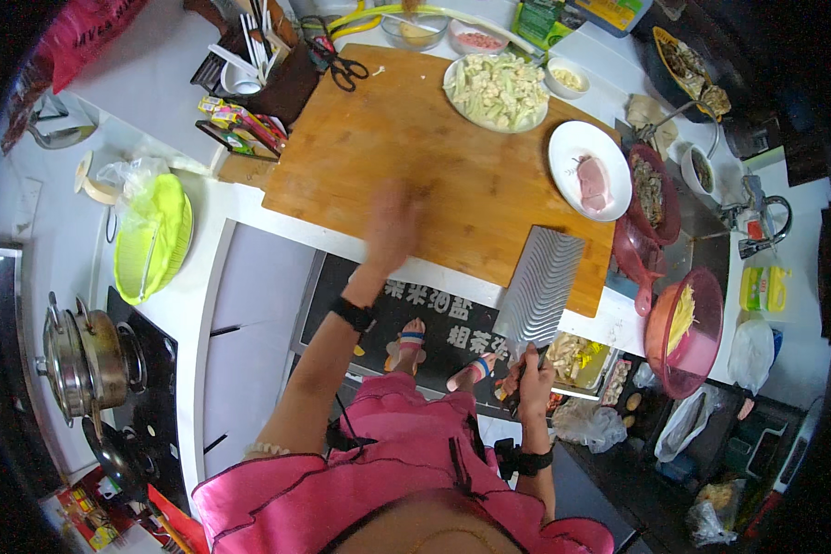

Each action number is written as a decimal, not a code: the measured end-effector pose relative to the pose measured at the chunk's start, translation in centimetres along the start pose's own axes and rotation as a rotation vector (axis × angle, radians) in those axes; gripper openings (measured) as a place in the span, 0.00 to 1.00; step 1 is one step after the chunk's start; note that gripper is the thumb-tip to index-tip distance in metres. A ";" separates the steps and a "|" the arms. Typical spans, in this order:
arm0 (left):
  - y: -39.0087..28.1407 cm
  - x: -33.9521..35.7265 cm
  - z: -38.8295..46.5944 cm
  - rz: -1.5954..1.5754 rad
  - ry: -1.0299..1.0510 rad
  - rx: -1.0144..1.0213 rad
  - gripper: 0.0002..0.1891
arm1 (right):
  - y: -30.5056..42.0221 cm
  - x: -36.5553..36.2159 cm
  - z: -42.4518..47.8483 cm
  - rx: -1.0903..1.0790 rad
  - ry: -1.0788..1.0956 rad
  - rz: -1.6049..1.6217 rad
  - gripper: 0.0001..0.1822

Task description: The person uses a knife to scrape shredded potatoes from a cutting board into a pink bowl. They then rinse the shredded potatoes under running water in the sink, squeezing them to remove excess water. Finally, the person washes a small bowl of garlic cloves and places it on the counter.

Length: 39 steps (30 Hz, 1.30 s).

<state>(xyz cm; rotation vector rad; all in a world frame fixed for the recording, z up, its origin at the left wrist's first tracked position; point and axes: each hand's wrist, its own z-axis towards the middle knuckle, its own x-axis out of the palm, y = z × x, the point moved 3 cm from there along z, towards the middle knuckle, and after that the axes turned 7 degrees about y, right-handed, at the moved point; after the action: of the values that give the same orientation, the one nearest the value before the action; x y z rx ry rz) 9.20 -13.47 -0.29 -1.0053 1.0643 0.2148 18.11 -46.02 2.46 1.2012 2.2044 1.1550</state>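
My right hand (534,379) grips the handle of a wide cleaver (543,284), whose blade has a wavy pattern. The blade's far end overlaps the front right part of a wooden cutting board (360,138). My left hand (391,225) is blurred over the board's front edge, and its fingers cannot be made out. To the right on the board, a white plate (564,149) holds a piece of raw meat (593,183). Farther back stands a plate of cut cauliflower (498,90).
Kitchen scissors (346,69) lie at the board's back left corner, beside a utensil holder (287,83). A small bowl of chopped garlic (567,77) stands behind. Red colanders (685,332) are at right, a green basket (154,242) and stacked pots (90,356) at left.
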 end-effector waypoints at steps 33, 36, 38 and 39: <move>-8.1 -2.1 -2.3 0.040 -0.073 0.268 0.24 | 1.7 13.5 2.4 0.245 0.485 0.187 0.18; -16.8 -0.6 -4.3 -0.012 -0.003 0.351 0.27 | 3.7 6.5 -0.5 0.128 0.335 0.153 0.17; -22.9 0.5 -5.7 -0.154 0.060 0.468 0.27 | 5.3 1.1 -3.0 0.092 0.191 0.158 0.17; -25.9 1.0 -6.5 -0.213 0.079 0.553 0.27 | 6.4 -1.5 -4.3 0.095 0.143 0.186 0.17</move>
<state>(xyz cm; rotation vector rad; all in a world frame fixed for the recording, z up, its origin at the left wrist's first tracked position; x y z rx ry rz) 20.89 -33.32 13.25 -0.6193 1.0015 -0.2851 19.49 -47.47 10.07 1.4299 2.3144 1.2561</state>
